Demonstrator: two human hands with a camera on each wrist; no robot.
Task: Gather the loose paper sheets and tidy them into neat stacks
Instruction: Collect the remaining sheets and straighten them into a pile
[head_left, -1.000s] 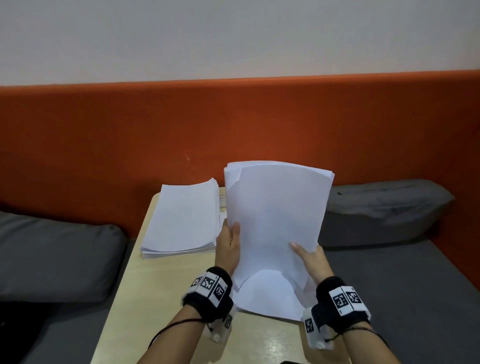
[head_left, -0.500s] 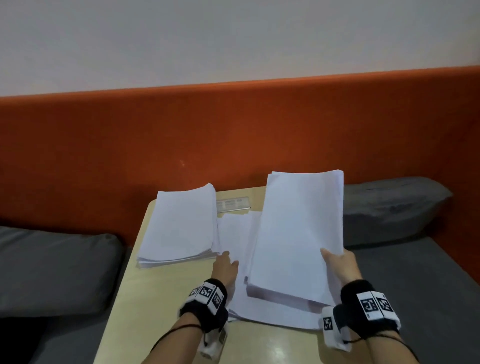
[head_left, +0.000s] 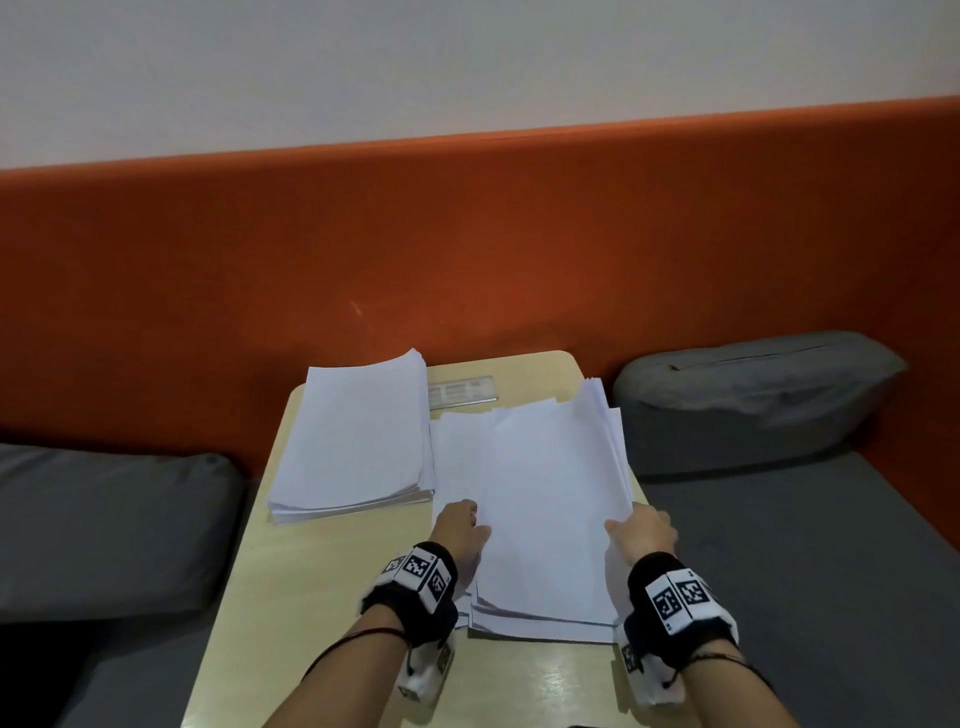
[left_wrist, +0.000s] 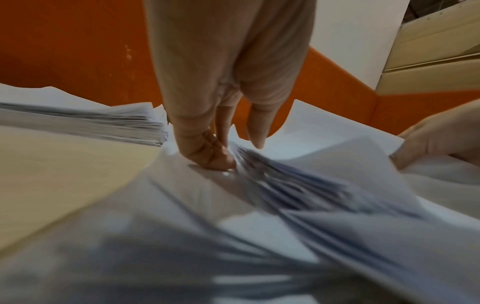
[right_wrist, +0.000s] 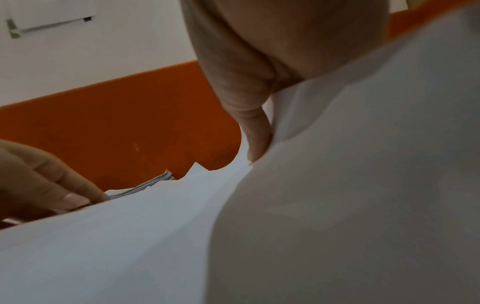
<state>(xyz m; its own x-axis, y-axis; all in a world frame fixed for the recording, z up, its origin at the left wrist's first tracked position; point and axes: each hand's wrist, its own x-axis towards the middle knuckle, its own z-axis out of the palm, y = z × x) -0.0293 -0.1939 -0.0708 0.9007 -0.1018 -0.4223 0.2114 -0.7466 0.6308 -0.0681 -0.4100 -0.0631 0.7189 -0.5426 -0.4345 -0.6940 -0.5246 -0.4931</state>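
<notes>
Person's right hand (head_left: 643, 531) gripping the right edge of a loose paper bundle (head_left: 550, 499) at centre frame, thumb on top, left hand (head_left: 460, 530) curling fingers against its left edge, bundle lying on the pale table (head_left: 291, 582), squared stack (head_left: 358, 436) sitting just left.

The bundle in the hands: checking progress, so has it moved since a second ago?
Yes. The bundle came down from upright to lie flat on the table, right of the neat stack.
</notes>
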